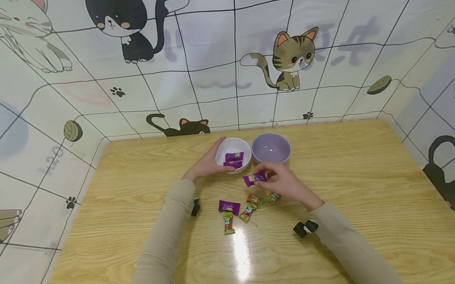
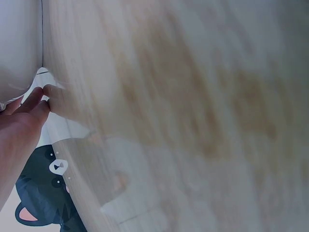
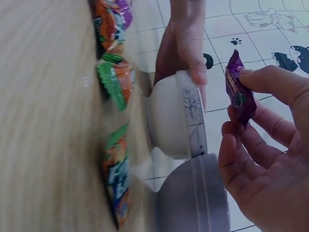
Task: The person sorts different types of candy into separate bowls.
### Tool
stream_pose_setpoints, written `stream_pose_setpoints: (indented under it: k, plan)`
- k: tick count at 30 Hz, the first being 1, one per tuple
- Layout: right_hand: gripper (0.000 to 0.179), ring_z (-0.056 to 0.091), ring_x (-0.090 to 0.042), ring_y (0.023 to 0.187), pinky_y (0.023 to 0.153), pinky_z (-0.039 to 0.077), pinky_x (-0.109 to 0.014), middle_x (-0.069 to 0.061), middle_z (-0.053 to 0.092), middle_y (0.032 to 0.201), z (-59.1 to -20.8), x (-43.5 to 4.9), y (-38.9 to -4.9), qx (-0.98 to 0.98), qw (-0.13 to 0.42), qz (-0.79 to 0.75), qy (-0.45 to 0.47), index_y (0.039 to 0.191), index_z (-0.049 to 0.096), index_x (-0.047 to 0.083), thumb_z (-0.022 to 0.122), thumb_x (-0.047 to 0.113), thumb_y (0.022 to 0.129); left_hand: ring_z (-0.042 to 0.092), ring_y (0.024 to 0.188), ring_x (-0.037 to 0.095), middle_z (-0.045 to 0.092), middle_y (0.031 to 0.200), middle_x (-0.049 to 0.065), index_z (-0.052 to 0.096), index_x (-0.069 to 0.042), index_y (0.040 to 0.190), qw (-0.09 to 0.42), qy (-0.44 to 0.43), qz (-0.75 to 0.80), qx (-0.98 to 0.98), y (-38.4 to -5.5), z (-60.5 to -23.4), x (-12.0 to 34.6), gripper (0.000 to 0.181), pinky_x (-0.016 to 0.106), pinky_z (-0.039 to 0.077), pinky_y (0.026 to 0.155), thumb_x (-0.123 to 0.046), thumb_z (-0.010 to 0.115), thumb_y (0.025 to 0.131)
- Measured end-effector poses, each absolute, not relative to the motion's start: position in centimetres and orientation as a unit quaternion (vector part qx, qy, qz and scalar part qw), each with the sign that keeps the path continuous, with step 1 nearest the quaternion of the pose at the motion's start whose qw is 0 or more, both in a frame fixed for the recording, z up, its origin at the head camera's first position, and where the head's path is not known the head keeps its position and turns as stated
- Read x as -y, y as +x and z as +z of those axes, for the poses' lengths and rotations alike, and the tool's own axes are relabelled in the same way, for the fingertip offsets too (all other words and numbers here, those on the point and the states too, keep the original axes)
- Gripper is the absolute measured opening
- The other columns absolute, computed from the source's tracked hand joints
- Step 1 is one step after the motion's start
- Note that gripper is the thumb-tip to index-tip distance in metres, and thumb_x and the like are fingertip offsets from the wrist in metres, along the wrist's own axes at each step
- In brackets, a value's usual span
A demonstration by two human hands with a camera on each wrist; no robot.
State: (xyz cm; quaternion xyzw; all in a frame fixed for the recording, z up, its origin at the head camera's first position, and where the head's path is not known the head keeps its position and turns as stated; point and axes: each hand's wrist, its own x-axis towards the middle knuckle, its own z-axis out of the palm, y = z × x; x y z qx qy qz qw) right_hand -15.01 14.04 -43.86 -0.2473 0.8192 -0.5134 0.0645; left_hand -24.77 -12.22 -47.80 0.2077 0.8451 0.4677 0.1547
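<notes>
My right hand [image 1: 282,181] pinches a candy in a purple wrapper [image 3: 239,89] between thumb and fingers, just in front of the bowls. With the thumb over its rim and the fingers round its far side, my left hand [image 1: 209,162] holds a white bowl [image 3: 166,116]. Inside that bowl lie purple-wrapped candies [image 1: 234,156]. Touching its right side stands a purple bowl [image 1: 271,148], whose visible inside holds nothing. The left wrist view catches only part of the left hand [image 2: 24,121] against the bowl's side.
Another purple-wrapped candy [image 1: 229,207] lies on the wooden table [image 1: 134,185]. Around it are several orange-and-green candies [image 1: 228,223], one partly beneath the right hand. A cat-patterned sheet [image 1: 223,84] covers the walls at the back and sides.
</notes>
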Motion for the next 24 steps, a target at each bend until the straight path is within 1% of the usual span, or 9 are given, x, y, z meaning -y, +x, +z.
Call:
stream_pose_setpoints:
  k: [4, 9, 13, 18, 21, 24]
  plan:
    - [0.025, 0.058, -0.023, 0.087, 0.081, 0.049, -0.044, -0.008, 0.066, 0.103, -43.5, -13.8, -15.4, -0.825, 0.058, -0.509, -0.24, 0.108, 0.065, 0.001, 0.074, 0.007, 0.085, 0.035, 0.133, 0.03, 0.029, 0.152, 0.013, 0.011, -0.015, 0.156, 0.155, 0.21, 0.473, -0.842, -24.8, -47.8, 12.2, 0.112, 0.046, 0.028, 0.109, -0.019, 0.086, 0.073]
    - [0.026, 0.058, -0.027, 0.09, 0.083, 0.049, -0.048, -0.01, 0.066, 0.105, -43.3, -13.5, -16.1, -0.821, 0.053, -0.518, -0.236, 0.109, 0.066, 0.001, 0.074, 0.009, 0.086, 0.036, 0.132, 0.031, 0.029, 0.151, 0.014, 0.011, -0.015, 0.156, 0.156, 0.21, 0.475, -0.84, -24.7, -47.8, 12.2, 0.113, 0.047, 0.029, 0.109, -0.02, 0.087, 0.073]
    - [0.026, 0.059, -0.029, 0.091, 0.083, 0.049, -0.047, -0.012, 0.066, 0.106, -43.3, -13.3, -16.5, -0.814, 0.052, -0.528, -0.238, 0.109, 0.066, 0.0, 0.074, 0.008, 0.086, 0.033, 0.135, 0.031, 0.026, 0.153, 0.013, 0.01, -0.017, 0.156, 0.158, 0.207, 0.469, -0.844, -24.6, -47.8, 12.2, 0.114, 0.048, 0.027, 0.11, -0.023, 0.086, 0.073]
    - [0.024, 0.059, -0.026, 0.09, 0.082, 0.051, -0.042, -0.01, 0.066, 0.106, -43.0, -13.1, -17.0, -0.824, 0.048, -0.512, -0.237, 0.107, 0.066, 0.001, 0.073, 0.006, 0.085, 0.035, 0.133, 0.03, 0.026, 0.153, 0.013, 0.01, -0.018, 0.156, 0.163, 0.201, 0.472, -0.843, -24.4, -47.8, 12.3, 0.113, 0.047, 0.029, 0.109, -0.023, 0.086, 0.073]
    - [0.023, 0.06, -0.026, 0.091, 0.081, 0.051, -0.043, -0.01, 0.066, 0.104, -42.9, -13.1, -17.5, -0.829, 0.041, -0.503, -0.24, 0.106, 0.066, 0.0, 0.073, 0.004, 0.085, 0.036, 0.132, 0.029, 0.027, 0.152, 0.012, 0.01, -0.017, 0.156, 0.163, 0.201, 0.47, -0.844, -24.5, -47.8, 12.3, 0.112, 0.046, 0.03, 0.108, -0.023, 0.085, 0.074]
    - [0.024, 0.06, -0.028, 0.091, 0.08, 0.051, -0.044, -0.01, 0.066, 0.103, -42.7, -13.0, -17.9, -0.829, 0.036, -0.504, -0.238, 0.106, 0.065, 0.0, 0.073, 0.004, 0.084, 0.037, 0.131, 0.031, 0.028, 0.151, 0.014, 0.009, -0.016, 0.156, 0.16, 0.207, 0.472, -0.842, -24.6, -47.7, 12.3, 0.112, 0.047, 0.03, 0.108, -0.021, 0.085, 0.074]
